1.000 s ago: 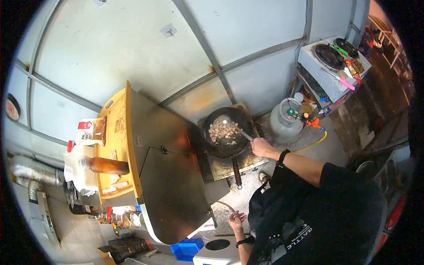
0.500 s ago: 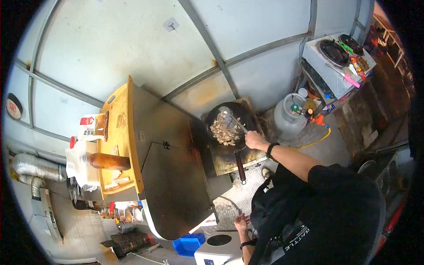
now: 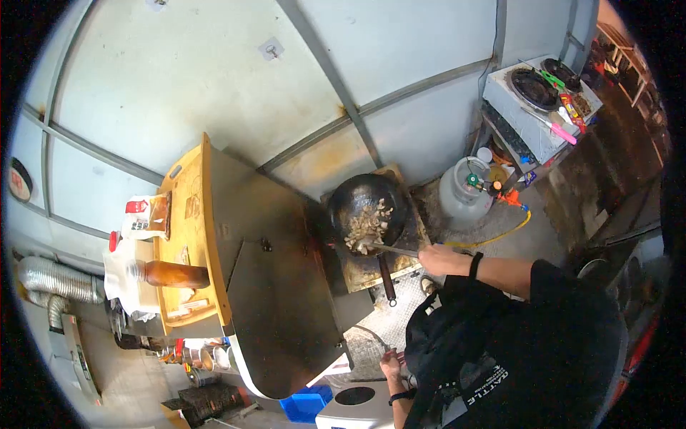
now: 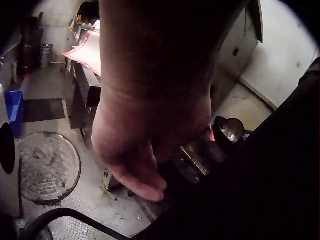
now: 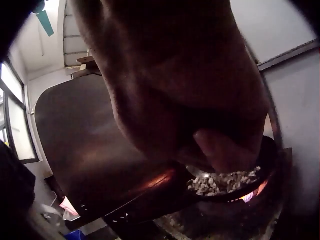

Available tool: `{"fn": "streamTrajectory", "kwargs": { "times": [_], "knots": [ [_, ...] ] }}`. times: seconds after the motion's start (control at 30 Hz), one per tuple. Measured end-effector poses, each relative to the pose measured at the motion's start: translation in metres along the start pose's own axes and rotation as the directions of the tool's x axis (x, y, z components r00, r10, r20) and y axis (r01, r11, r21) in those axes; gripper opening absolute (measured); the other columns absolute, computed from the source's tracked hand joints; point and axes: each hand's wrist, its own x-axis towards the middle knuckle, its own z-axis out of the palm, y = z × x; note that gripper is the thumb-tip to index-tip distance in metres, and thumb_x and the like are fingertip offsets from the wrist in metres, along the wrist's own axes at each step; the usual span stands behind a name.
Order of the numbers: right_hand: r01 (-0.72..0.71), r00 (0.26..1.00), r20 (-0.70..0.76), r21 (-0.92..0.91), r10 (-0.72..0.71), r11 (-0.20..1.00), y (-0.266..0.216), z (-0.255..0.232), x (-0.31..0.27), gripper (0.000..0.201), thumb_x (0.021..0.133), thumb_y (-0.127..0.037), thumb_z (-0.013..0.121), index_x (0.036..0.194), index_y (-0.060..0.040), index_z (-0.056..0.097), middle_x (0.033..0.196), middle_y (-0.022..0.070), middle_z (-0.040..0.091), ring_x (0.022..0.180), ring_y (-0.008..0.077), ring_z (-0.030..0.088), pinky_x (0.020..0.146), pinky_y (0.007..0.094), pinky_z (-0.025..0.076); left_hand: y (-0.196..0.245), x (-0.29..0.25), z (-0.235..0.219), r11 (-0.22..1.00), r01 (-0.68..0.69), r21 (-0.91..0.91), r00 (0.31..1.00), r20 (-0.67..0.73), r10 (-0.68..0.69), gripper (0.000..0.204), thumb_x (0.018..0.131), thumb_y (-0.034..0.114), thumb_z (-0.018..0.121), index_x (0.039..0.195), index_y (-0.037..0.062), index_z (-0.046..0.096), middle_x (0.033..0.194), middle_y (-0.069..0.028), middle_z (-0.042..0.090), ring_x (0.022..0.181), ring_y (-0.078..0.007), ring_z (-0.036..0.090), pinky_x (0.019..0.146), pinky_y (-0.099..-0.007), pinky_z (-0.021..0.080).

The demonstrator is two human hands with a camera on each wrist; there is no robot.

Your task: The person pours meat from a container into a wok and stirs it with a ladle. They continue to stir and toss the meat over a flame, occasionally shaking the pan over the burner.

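Note:
My right hand [image 3: 444, 259] grips the long handle of a ladle [image 3: 396, 249], whose bowl lies among pale chopped food pieces [image 3: 371, 218] at the near side of a black wok [image 3: 361, 187]. The wok sits on a burner, and its dark handle [image 3: 386, 279] points toward my body. In the right wrist view a flame [image 5: 248, 196] glows under the wok's rim, while the hand covers most of the ladle. Low at my front, my left hand [image 3: 391, 365] hangs with loosely bent fingers and holds nothing.
A metal panel [image 3: 279, 314] stands left of the wok, beside a yellow wooden tray [image 3: 187, 214] bearing a brown bottle [image 3: 175, 273]. To the right are a gas cylinder [image 3: 461, 191] with a yellow hose and a second stove [image 3: 525, 107]. A blue bin [image 3: 306, 404] sits below.
My right hand has drawn the ladle from the wok's far side to its near side, shifting the food pieces. The left hand stays low, its fingers hanging.

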Motion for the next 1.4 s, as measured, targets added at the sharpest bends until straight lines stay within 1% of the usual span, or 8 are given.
{"fn": "streamTrajectory", "kwargs": {
  "times": [0.07,0.3,0.4,0.5,0.8,1.0,1.2,1.4],
  "knots": [
    [-0.048,0.999,-0.024,0.044,0.049,0.998,0.016,0.022,0.015,0.020,0.083,-0.011,0.059,0.082,0.0080,0.067,0.080,0.0246,0.066,0.075,0.0414,0.068,0.064,0.0489,0.056,0.001,0.009,-0.001,0.977,0.088,-0.194,0.995,0.056,-0.078,0.023,0.097,0.016,0.052,0.111,-0.0017,0.055,0.084,-0.0176,0.068,0.065,-0.0244,0.067,0.051,-0.0331,0.052],
    [-0.276,0.905,-0.243,0.289,0.349,0.917,0.010,-0.009,0.036,0.034,0.094,-0.017,0.052,0.073,0.0063,0.065,0.074,0.0231,0.064,0.072,0.0420,0.067,0.061,0.0476,0.055,0.014,0.002,0.001,0.999,-0.025,-0.021,1.000,-0.017,0.024,0.019,0.094,0.011,0.056,0.111,0.0015,0.058,0.081,-0.0099,0.069,0.057,-0.0115,0.056,0.042,-0.0253,0.040],
    [-0.325,0.875,-0.213,0.404,0.434,0.855,0.020,0.005,0.060,0.039,0.096,-0.022,0.050,0.073,0.0051,0.065,0.073,0.0230,0.064,0.072,0.0435,0.066,0.062,0.0506,0.054,0.027,-0.008,0.005,0.999,0.026,0.030,0.999,-0.021,-0.025,0.024,0.097,0.013,0.051,0.113,-0.0042,0.054,0.091,-0.0244,0.068,0.074,-0.0307,0.069,0.057,-0.0364,0.057],
    [-0.172,0.962,-0.129,0.397,0.240,0.902,0.046,0.060,0.098,0.043,0.097,-0.026,0.047,0.076,0.0085,0.062,0.072,0.0288,0.063,0.073,0.0471,0.063,0.064,0.0544,0.052,0.025,-0.004,0.006,0.999,-0.023,0.025,0.999,0.024,0.022,0.025,0.097,0.014,0.052,0.113,-0.0041,0.054,0.091,-0.0238,0.068,0.073,-0.0300,0.070,0.057,-0.0366,0.057],
    [-0.220,0.944,-0.142,0.408,0.299,0.886,0.036,0.058,0.122,0.030,0.090,-0.016,0.055,0.076,0.0087,0.063,0.073,0.0262,0.065,0.072,0.0407,0.067,0.062,0.0484,0.056,0.057,0.063,0.023,0.998,-0.050,0.042,0.992,0.119,0.044,0.029,0.099,0.019,0.050,0.119,-0.0017,0.052,0.094,-0.0203,0.067,0.072,-0.0257,0.067,0.059,-0.0367,0.059],
    [-0.072,0.986,-0.153,-0.046,0.064,0.996,0.022,0.002,0.048,0.016,0.078,-0.012,0.062,0.078,0.0033,0.067,0.076,0.0224,0.067,0.072,0.0378,0.069,0.060,0.0478,0.055,0.135,0.118,0.095,0.999,-0.044,0.002,0.951,0.306,0.041,0.052,0.097,0.043,0.053,0.118,-0.0039,0.054,0.107,-0.0177,0.066,0.090,-0.0292,0.067,0.077,-0.0442,0.059],
    [-0.012,0.998,-0.068,-0.125,0.003,0.992,0.012,-0.034,-0.022,0.019,0.082,-0.016,0.060,0.081,0.0019,0.067,0.080,0.0234,0.068,0.076,0.0399,0.069,0.066,0.0503,0.055,0.171,0.161,0.146,0.973,0.231,0.011,0.790,0.581,-0.194,0.032,0.093,0.033,0.064,0.104,0.0030,0.058,0.076,-0.0083,0.059,0.061,-0.0161,0.059,0.052,-0.0270,0.051],
    [-0.142,0.988,0.052,-0.017,0.143,0.990,-0.001,-0.085,-0.031,0.025,0.085,-0.021,0.059,0.082,0.0029,0.068,0.083,0.0248,0.068,0.079,0.0413,0.068,0.069,0.0501,0.055,0.199,0.087,0.176,0.968,0.234,-0.094,0.881,0.441,-0.170,0.020,0.090,0.013,0.067,0.082,0.0096,0.048,0.056,0.0025,0.041,0.042,-0.0071,0.037,0.036,-0.0241,0.027]
  ]
}}
